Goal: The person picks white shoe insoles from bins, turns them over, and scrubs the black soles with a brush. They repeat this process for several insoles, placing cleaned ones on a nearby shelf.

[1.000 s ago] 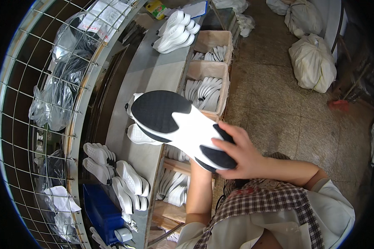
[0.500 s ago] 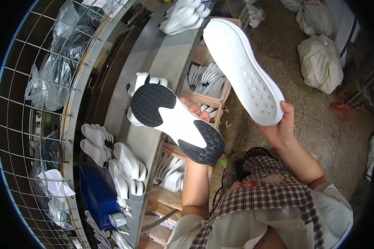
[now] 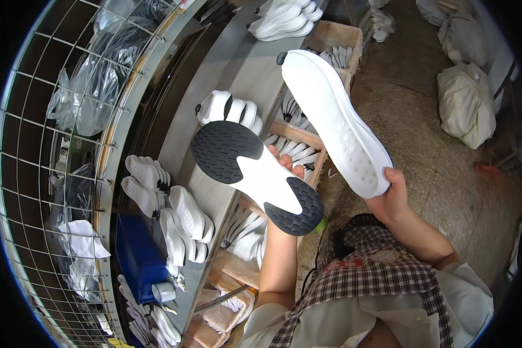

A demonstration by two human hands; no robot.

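Checking soles: my left hand (image 3: pixel 284 165) props the black-patched sole (image 3: pixel 255 174), fingers under it; right hand (image 3: pixel 391 197) grips white sole (image 3: pixel 336 122) by its end, over the bench (image 3: pixel 238 75). Next prob. compare both w/ care.

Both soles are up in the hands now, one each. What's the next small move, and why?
Probably bring the plain white foam sole in the right hand down beside the white sole with black tread pads resting on the left hand: they are apart, facing up, so lining them up would let them be compared.
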